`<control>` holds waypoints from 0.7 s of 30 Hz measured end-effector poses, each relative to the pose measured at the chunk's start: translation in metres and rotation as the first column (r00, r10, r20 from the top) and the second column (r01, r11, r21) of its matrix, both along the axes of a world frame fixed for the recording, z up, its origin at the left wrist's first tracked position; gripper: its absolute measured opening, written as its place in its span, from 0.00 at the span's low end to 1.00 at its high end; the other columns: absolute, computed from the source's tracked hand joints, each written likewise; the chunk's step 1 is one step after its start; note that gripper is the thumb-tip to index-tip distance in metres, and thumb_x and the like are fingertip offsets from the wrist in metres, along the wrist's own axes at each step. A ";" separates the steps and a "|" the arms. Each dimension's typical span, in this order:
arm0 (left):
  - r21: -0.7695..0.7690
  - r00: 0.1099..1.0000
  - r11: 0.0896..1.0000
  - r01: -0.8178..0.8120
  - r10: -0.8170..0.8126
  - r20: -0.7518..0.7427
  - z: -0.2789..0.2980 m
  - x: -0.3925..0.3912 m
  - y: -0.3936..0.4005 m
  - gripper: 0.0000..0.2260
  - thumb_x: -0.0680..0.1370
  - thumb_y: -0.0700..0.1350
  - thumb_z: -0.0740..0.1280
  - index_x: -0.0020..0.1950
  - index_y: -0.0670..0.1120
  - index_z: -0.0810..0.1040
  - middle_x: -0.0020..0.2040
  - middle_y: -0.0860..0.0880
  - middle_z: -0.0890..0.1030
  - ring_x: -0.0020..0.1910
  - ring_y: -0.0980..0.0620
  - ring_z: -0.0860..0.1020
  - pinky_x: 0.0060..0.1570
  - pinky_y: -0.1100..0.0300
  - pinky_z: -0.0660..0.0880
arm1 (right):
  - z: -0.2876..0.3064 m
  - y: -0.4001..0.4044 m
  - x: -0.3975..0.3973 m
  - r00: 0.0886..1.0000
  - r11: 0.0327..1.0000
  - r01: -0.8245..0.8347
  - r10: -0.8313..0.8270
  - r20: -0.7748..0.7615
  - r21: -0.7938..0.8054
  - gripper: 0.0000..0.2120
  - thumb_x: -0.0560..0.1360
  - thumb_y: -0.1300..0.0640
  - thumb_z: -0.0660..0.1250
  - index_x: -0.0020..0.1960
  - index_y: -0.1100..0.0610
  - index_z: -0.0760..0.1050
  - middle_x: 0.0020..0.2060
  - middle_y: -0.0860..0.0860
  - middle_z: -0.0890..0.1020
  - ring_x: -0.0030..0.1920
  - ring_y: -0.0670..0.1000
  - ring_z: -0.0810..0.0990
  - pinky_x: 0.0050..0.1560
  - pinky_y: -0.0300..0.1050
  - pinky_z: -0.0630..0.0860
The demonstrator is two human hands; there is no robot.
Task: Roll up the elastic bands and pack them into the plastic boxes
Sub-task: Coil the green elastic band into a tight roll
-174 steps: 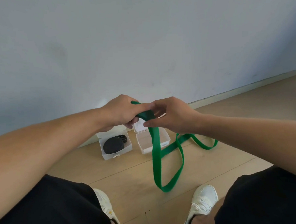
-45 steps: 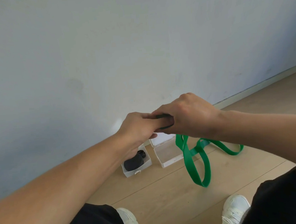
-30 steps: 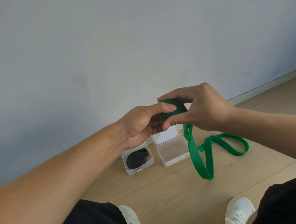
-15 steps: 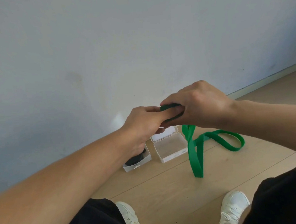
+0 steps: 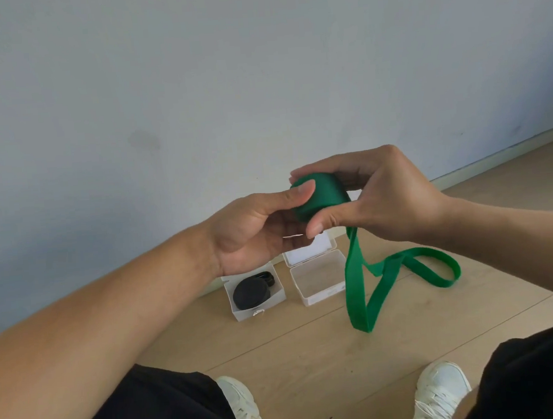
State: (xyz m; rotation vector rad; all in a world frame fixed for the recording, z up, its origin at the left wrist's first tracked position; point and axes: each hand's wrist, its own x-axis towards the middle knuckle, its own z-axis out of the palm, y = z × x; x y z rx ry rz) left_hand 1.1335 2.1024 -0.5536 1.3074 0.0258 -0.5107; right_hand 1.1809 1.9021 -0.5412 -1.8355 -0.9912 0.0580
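Above a wooden floor (image 5: 279, 356), a left hand (image 5: 250, 234) and right hand (image 5: 382, 198) grip the rolled end of a green elastic band (image 5: 320, 194), its loose loop trailing beside two open plastic boxes (image 5: 319, 278), one holding a black band (image 5: 250, 293).

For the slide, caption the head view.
Both hands roll a green band above two open boxes, one holding a black roll.
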 end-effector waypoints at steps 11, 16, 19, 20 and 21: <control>0.257 0.996 0.963 -0.083 0.071 0.056 0.006 -0.012 -0.019 0.16 0.71 0.52 0.78 0.54 0.45 0.86 0.50 0.47 0.86 0.52 0.50 0.83 0.61 0.52 0.79 | 0.000 0.003 0.001 0.915 0.976 0.159 -0.088 0.393 -0.150 0.17 0.67 0.47 0.79 0.53 0.54 0.86 0.38 0.47 0.88 0.37 0.47 0.85 0.39 0.38 0.77; 0.449 0.938 0.828 -0.337 0.252 0.239 0.002 -0.016 -0.031 0.25 0.57 0.64 0.79 0.49 0.53 0.89 0.49 0.53 0.88 0.54 0.52 0.85 0.62 0.52 0.78 | -0.007 0.006 0.003 0.760 0.974 0.202 -0.092 0.644 -0.099 0.16 0.70 0.46 0.74 0.50 0.58 0.86 0.33 0.52 0.86 0.31 0.57 0.84 0.30 0.48 0.80; 0.463 0.942 0.833 -0.303 0.189 0.276 0.006 -0.016 -0.028 0.20 0.59 0.63 0.77 0.44 0.52 0.89 0.44 0.51 0.88 0.50 0.53 0.85 0.59 0.56 0.77 | -0.008 0.008 -0.001 0.746 0.981 0.196 -0.137 0.652 -0.018 0.21 0.70 0.41 0.72 0.48 0.58 0.86 0.33 0.53 0.86 0.32 0.56 0.84 0.31 0.49 0.79; 0.438 0.948 0.857 -0.273 0.164 0.272 0.007 -0.016 -0.027 0.19 0.60 0.61 0.76 0.42 0.49 0.89 0.42 0.49 0.88 0.47 0.53 0.84 0.55 0.56 0.77 | -0.008 0.009 -0.002 0.767 0.981 0.192 -0.150 0.624 0.000 0.22 0.68 0.39 0.73 0.48 0.58 0.86 0.34 0.52 0.87 0.33 0.55 0.85 0.32 0.49 0.80; 0.398 0.952 0.882 -0.252 0.152 0.266 0.008 -0.016 -0.027 0.17 0.61 0.58 0.76 0.41 0.47 0.88 0.41 0.48 0.87 0.44 0.53 0.83 0.51 0.56 0.76 | -0.008 0.011 -0.004 0.818 0.983 0.181 -0.156 0.553 0.010 0.23 0.66 0.39 0.76 0.50 0.57 0.86 0.35 0.52 0.87 0.35 0.53 0.86 0.35 0.49 0.81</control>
